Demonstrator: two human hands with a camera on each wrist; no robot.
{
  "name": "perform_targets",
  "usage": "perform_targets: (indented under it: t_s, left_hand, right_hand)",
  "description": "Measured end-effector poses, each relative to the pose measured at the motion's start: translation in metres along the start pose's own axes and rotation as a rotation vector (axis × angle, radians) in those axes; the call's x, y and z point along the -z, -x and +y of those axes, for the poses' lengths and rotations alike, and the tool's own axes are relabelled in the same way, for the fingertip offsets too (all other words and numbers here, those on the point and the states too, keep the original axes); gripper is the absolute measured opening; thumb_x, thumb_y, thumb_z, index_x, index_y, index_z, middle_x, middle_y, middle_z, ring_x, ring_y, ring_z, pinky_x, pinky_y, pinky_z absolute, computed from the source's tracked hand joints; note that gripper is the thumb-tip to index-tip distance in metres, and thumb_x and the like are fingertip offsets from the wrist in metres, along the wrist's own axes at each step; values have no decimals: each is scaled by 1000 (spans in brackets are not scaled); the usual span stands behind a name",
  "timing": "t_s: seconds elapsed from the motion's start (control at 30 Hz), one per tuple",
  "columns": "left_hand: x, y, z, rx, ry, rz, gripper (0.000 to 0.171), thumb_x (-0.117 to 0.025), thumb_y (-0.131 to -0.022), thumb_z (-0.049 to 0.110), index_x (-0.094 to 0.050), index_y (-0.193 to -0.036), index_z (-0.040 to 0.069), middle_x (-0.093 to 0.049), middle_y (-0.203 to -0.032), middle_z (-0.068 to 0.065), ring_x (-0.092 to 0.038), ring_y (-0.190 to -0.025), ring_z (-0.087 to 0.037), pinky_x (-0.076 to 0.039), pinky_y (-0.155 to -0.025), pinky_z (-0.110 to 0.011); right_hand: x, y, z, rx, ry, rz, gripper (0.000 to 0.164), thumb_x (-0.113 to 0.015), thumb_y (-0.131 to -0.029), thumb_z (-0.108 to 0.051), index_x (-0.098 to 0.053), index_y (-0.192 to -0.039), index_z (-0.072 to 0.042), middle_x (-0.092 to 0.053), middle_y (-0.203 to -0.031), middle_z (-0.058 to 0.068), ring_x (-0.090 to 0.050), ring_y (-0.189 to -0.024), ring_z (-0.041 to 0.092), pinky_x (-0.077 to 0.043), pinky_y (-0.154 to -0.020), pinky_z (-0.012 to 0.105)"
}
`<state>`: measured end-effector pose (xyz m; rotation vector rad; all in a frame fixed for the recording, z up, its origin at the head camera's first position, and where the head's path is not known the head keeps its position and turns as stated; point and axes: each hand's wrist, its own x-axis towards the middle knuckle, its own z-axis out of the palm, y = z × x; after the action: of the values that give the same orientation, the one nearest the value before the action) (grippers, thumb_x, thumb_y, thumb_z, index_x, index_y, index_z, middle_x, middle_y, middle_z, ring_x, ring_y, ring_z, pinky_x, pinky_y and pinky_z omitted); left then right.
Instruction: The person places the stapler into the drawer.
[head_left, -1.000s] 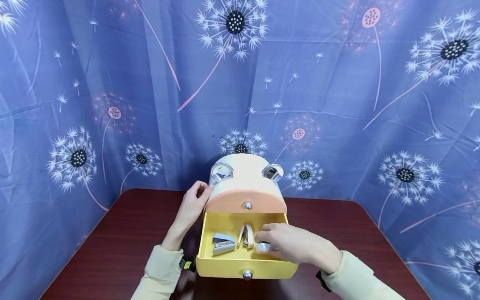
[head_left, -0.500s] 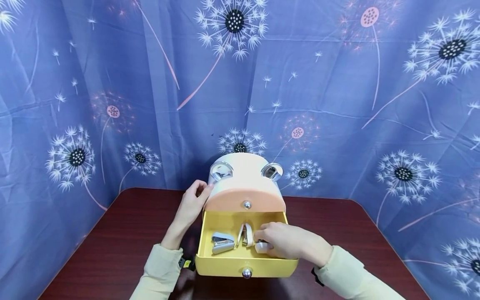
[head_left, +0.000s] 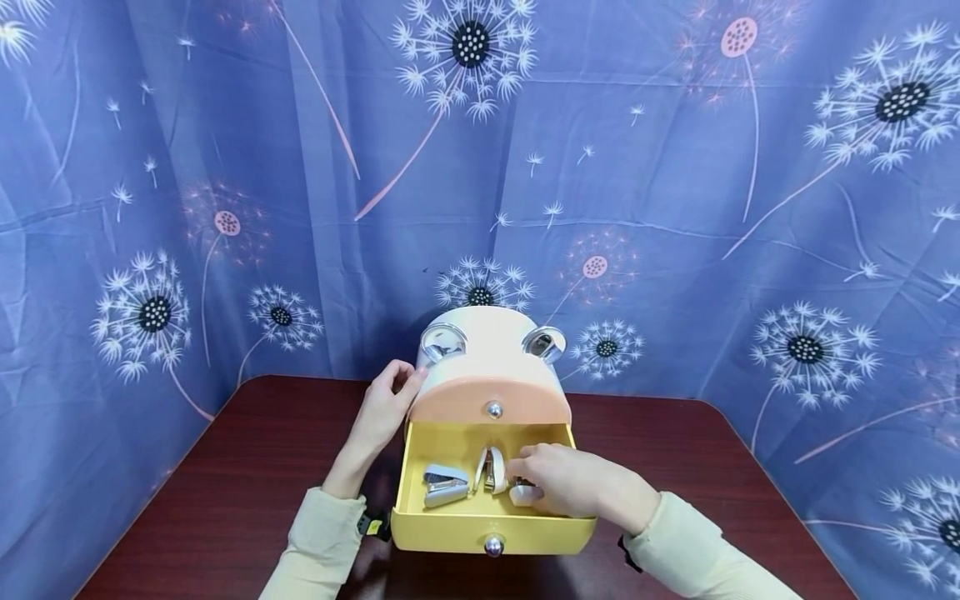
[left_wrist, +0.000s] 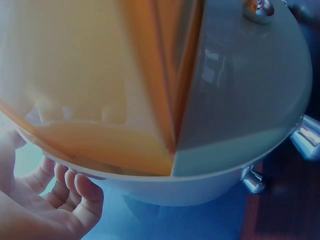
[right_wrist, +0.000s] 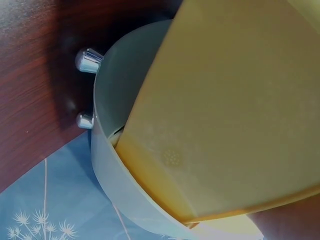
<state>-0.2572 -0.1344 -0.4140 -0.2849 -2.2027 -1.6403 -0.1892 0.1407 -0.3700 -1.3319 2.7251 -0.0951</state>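
Note:
A small white cabinet point(head_left: 487, 333) with a peach upper drawer front point(head_left: 465, 402) stands on the table. Its yellow lower drawer point(head_left: 450, 534) is pulled out. My left hand point(head_left: 384, 408) rests on the cabinet's left side; in the left wrist view its fingers point(left_wrist: 89, 192) bend loosely by the white rim. Inside the drawer, my right hand point(head_left: 573, 479) grips a white stapler point(head_left: 527, 496) at the right, covering most of it. Left of it a second white stapler point(head_left: 497, 471) stands spread apart, and a grey-blue stapler point(head_left: 447, 486) lies farther left. The drawer wall point(right_wrist: 220, 100) hides the right hand in the right wrist view.
Two shiny mirror-like discs point(head_left: 444, 342) sit on the cabinet's upper sides. A round silver knob point(head_left: 493, 546) projects from the lower drawer's front. The dark red-brown table point(head_left: 660, 442) reaches back to a blue dandelion-print curtain point(head_left: 645, 183). Metal legs point(right_wrist: 89, 61) show under the cabinet.
My right hand and forearm have shifted slightly left, with the hand still at the white stapler. The left hand keeps its place on the cabinet; the drawer has not moved.

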Motion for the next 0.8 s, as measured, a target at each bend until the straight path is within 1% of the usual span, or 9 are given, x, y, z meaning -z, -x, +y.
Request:
perform_targets:
  t_s: [0.1,0.2,0.27,0.33,0.43,0.5,0.63,0.73,0.8]
  left_hand:
    - [0,0,0,-2,-3,4,26,-64,-96,35,-58,-93,10,-49,-73,-3,-49,-69,-19,-39,-63,-27]
    - [0,-1,1,-3,-7,6,25,-64,-96,35,-58,-92,11,-49,-73,-3,-50,-69,-19,-39,-63,-27]
    - [0,-1,1,-5,-5,6,24,-64,-96,34,-58,-92,11,-49,-73,-3,-49,-69,-19,-38,-62,-27]
    - [0,0,1,-7,0,4,24,-63,-96,33,-58,-92,11,-49,-73,-3,-49,-68,-19,-38,-61,-26]
    - [0,-1,0,-11,6,3,23,-63,-96,32,-58,-92,10,-48,-74,-3,-48,-67,-19,-37,-60,-26]
    - [-1,-1,0,-12,2,3,23,-63,-96,32,-58,-92,11,-48,-73,-3,-48,-67,-19,-37,-60,-26]
    - [-1,-1,1,-10,-9,5,23,-63,-96,33,-58,-92,11,-48,-73,-3,-48,-67,-19,-37,-60,-26]
    - [-1,-1,1,-1,-11,4,23,-63,-97,33,-58,-92,11,-48,-73,-3,-48,-67,-19,-38,-60,-26]
    - [-1,0,2,5,-9,3,23,-63,-96,33,-59,-93,11,-48,-73,-3,-48,-67,-19,-38,-61,-26]
  right_hand:
    - [1,1,1,14,-11,8,12,-72,-88,-17,-64,-95,-22,-54,-85,-8,-50,-76,3,-45,-68,23]
    - [5,3,2,55,-32,34,13,-73,-87,-16,-62,-94,-19,-55,-85,-5,-49,-76,5,-44,-68,22]
    - [8,6,3,78,-56,60,16,-73,-87,-16,-64,-100,-16,-58,-89,-4,-51,-79,6,-45,-71,23]
    - [11,10,3,78,-81,86,21,-72,-88,-21,-66,-107,-13,-60,-95,-2,-54,-84,8,-47,-75,24]
    - [17,19,1,40,-110,143,35,-72,-90,-30,-65,-119,-12,-61,-107,-1,-57,-95,11,-48,-84,29]
    - [20,27,-3,15,-106,194,36,-69,-92,-34,-65,-121,-13,-61,-113,-2,-57,-102,12,-48,-88,31]
    - [23,42,-13,15,-69,331,35,-67,-94,-34,-63,-123,-15,-59,-120,-7,-56,-110,10,-47,-92,32]
    - [22,49,-22,56,-43,442,32,-69,-93,-30,-63,-122,-17,-59,-119,-10,-56,-109,8,-48,-91,30]
    - [19,53,-28,92,-22,514,30,-70,-92,-28,-64,-120,-19,-59,-117,-11,-57,-106,6,-47,-88,27]
